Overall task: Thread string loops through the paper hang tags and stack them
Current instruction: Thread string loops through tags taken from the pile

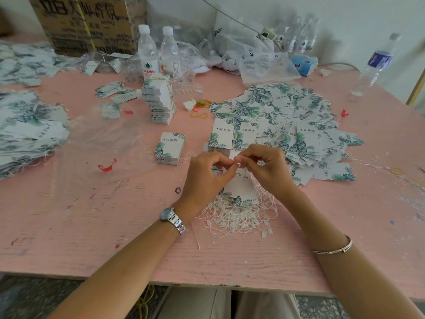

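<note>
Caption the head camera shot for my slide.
Over white string loops, left hand and right hand pinch a hang tag.

Head-worn view, looking forward and down — close over table (69, 226)

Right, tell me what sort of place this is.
Probably a small workshop bench for assembling clothing hang tags by hand. A pink worktable carries loose heaps of leaf-printed tags, neat tag stacks and a pile of white string loops, while the left hand and right hand pinch a single tag.
</note>
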Demonstrator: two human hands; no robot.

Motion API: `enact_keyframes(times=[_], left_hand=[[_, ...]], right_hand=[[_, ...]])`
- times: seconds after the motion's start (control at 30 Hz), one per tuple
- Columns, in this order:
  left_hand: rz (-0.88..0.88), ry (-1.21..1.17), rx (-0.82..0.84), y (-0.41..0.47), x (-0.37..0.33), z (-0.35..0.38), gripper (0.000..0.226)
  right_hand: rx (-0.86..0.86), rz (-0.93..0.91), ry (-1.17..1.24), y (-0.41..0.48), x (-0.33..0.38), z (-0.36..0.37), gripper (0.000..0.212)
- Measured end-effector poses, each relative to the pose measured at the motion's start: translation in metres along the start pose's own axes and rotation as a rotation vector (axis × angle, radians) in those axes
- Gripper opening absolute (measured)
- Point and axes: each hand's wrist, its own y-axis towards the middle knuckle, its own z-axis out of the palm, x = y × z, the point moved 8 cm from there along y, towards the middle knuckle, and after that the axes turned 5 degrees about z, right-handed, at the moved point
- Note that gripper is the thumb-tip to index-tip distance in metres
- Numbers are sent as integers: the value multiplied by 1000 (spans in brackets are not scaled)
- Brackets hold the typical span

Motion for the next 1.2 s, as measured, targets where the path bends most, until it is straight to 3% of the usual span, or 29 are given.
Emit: enact_keyframes(times=[0.23, 0.53, 0.83, 1.2], left_hand=[[6, -13, 36, 1, 2, 4, 12], [-15, -97, 46, 1, 9, 6, 9], [29, -86, -6, -1, 10, 3, 17], [-1, -45, -35, -2, 10, -2, 30]], right_hand=[[8, 93, 20, 0, -8, 1, 12], [29, 247, 288, -7, -17, 13, 27], [86, 227, 321, -7, -14, 20, 16], [91, 214, 307, -6, -13, 23, 17]])
